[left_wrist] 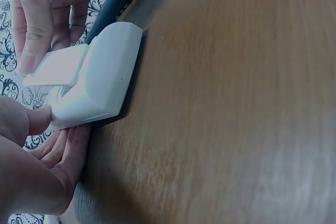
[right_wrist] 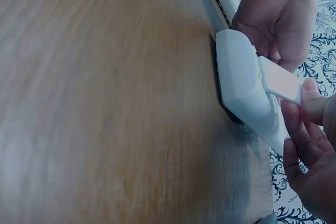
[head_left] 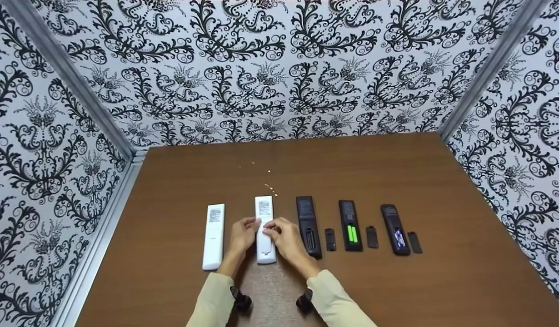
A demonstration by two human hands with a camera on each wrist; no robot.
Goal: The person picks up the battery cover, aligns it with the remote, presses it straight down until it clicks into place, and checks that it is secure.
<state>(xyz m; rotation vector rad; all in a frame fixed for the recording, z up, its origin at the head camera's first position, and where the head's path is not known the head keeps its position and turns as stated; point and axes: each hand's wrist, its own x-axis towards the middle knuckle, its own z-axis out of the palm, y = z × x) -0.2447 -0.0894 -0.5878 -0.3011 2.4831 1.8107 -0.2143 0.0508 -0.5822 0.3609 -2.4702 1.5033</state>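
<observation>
Face down on the table lies a white remote control (head_left: 263, 204), straight in front of the person. Its white battery cover (right_wrist: 281, 81) slants up off the back, with one end still close against the remote's lower part. My right hand (head_left: 286, 238) pinches the cover's raised end between thumb and fingers. Along the remote's left side, my left hand (head_left: 242, 236) holds it, the thumb at the upper edge and fingers beside it. In the left wrist view, the battery compartment beneath the cover (left_wrist: 60, 66) is mostly hidden.
Another white remote (head_left: 213, 240) lies left. Rightward lie three dark remotes: one with an uncovered compartment (head_left: 309, 227), one with green batteries (head_left: 352, 234), one with bluish batteries (head_left: 399, 238). Loose dark covers (head_left: 330, 239) lie beside them. Small crumbs (head_left: 270, 187) dot the table; patterned walls surround it.
</observation>
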